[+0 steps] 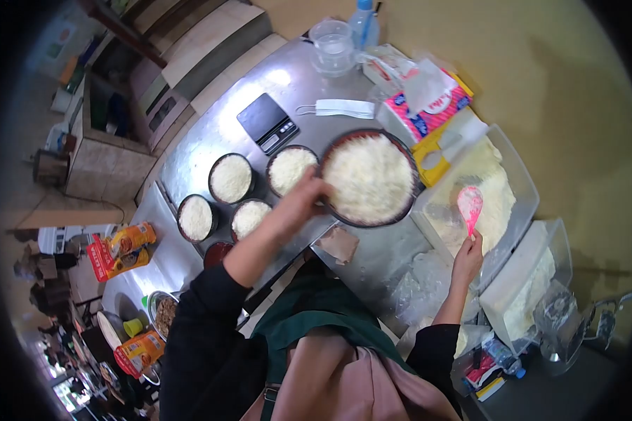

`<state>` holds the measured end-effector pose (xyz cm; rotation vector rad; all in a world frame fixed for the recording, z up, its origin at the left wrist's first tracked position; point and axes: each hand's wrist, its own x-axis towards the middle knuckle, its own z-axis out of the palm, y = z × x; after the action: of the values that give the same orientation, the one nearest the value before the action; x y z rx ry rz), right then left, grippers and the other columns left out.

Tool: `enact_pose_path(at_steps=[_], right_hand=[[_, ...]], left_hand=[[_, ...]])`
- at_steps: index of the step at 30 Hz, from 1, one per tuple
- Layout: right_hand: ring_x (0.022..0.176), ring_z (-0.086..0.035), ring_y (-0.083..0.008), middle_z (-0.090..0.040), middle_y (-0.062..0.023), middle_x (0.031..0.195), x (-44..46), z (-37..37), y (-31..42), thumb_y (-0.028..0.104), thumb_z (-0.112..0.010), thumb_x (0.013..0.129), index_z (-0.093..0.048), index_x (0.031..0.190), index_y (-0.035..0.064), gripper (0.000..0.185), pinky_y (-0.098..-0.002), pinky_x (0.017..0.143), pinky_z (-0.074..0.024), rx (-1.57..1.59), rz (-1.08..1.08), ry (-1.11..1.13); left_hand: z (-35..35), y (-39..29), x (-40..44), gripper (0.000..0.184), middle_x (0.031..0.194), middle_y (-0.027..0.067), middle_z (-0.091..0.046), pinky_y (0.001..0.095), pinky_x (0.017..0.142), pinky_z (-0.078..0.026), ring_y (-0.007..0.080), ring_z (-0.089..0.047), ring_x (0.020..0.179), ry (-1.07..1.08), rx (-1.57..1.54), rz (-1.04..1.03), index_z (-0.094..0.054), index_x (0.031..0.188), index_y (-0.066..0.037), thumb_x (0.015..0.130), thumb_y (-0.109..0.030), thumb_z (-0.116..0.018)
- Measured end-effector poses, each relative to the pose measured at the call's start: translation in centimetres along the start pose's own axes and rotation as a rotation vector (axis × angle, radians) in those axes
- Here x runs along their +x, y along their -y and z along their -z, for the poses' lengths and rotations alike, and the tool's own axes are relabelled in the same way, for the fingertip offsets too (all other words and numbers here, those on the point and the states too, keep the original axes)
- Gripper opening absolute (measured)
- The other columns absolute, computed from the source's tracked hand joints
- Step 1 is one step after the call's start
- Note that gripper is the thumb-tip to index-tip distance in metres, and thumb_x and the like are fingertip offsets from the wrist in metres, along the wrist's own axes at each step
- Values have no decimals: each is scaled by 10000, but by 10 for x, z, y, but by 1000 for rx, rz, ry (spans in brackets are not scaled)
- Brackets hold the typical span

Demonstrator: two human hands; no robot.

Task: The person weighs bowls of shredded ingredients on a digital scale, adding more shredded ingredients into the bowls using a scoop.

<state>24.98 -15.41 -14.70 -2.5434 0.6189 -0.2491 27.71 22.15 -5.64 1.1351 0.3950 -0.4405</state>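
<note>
My left hand is closed on the near-left rim of a large round dark pan, filled with pale, grated-looking or crumbly stuff that looks slightly blurred. My right hand grips the handle of a pink spoon, held over a clear plastic bin of pale yellow powdery stuff. White bits cling to the spoon's bowl. Left of the pan stand several smaller round dark tins with a similar filling, among them one tin close to my left hand and another farther left.
A black digital scale and a white face mask lie on the metal table. Clear tubs and a water bottle stand at the back. A second bin with white stuff is at the right, and a brown paper piece lies near the pan.
</note>
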Motion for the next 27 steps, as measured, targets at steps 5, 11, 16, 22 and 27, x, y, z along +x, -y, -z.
enact_pose_path(at_steps=[5,11,16,22,27], right_hand=[[582,-548,-297,-549,-132,622,2,-4,6,200,-465,895,-562,1135,91,281,-419,567,-399,1,15,-80],[579,-509,-250,-508,-101,611,2,-8,5,189,-453,900,-566,1127,70,280,-391,573,-394,-93,43,-77],[691,-517,-193,-574,-98,779,3,-7,9,199,-464,913,-569,1136,56,285,-336,659,-423,-80,-23,-44],[709,-490,-161,-579,-68,828,7,-11,-10,189,-468,919,-568,1130,35,279,-303,665,-418,-77,-33,-31],[645,-370,-88,-450,12,743,12,-13,-25,175,-467,926,-568,1111,13,266,-242,577,-338,-27,-48,-50]], left_hand=[[83,-59,4,373,1082,80,-526,332,807,-509,172,-574,930,-367,27,-158,-424,1200,-52,844,-151,-473],[199,-76,62,315,1028,111,-498,288,738,-544,186,-587,810,-413,48,-186,-409,1152,-23,860,-132,-453],[242,-70,101,429,1129,175,-476,352,796,-528,264,-607,836,-460,93,-72,-348,1221,43,849,-144,-449],[274,-55,127,348,1094,167,-485,355,830,-531,266,-583,937,-446,79,17,-374,1165,35,857,-113,-439],[286,-41,140,384,1129,165,-472,372,829,-522,270,-609,895,-423,155,36,-366,1183,30,862,-165,-444]])
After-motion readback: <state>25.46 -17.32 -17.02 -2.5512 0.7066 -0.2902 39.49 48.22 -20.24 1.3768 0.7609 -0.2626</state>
